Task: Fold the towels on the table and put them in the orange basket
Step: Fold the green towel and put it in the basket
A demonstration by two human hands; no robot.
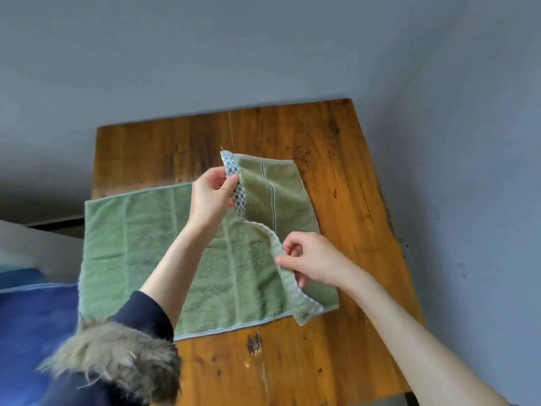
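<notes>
A green towel (pixel 137 247) lies spread across the wooden table (pixel 336 171), its left end hanging over the table's left edge. Its right end, with a blue-and-white checked border, is lifted off the wood. My left hand (pixel 209 199) pinches the far corner of that border. My right hand (pixel 310 259) pinches the near part of the same edge. The raised edge sags in a curve between the two hands. No orange basket is in view.
A blue cloth (pixel 32 326) lies beyond the table's left edge at the lower left. A fur-trimmed dark sleeve or hood (pixel 117 361) covers the bottom left. Grey wall stands behind and to the right of the table.
</notes>
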